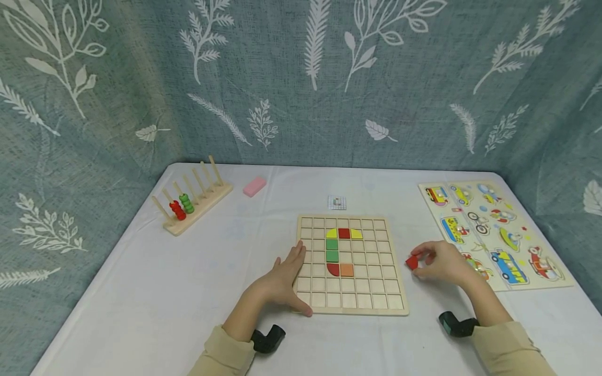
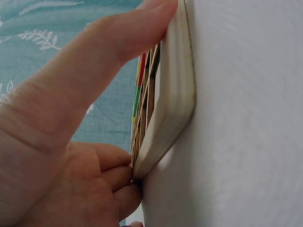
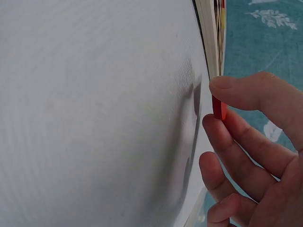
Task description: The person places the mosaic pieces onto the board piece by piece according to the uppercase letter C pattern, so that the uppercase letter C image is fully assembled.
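Observation:
A square wooden grid board (image 1: 378, 271) lies flat on the table. My left hand (image 1: 281, 282) steadies its near left corner, fingers stretched along the left side and thumb at the near edge; the left wrist view shows the thumb (image 2: 94, 61) against the board's rim. On the grid sit yellow quarter-round tiles (image 1: 356, 234), a dark red square (image 1: 344, 233), green squares (image 1: 332, 256), a red quarter-round (image 1: 333, 269) and an orange square (image 1: 347, 270). To the right of the board, my right hand (image 1: 442, 261) pinches a small red tile (image 1: 412, 262) between thumb and fingers above the cloth.
A small patterned card (image 1: 336, 202) lies behind the board. At the back left are a pegged wooden stand (image 1: 202, 208) with red and green beads, and a pink block (image 1: 254, 186). A vehicle picture puzzle (image 1: 517, 240) covers the right side, partly behind my right hand.

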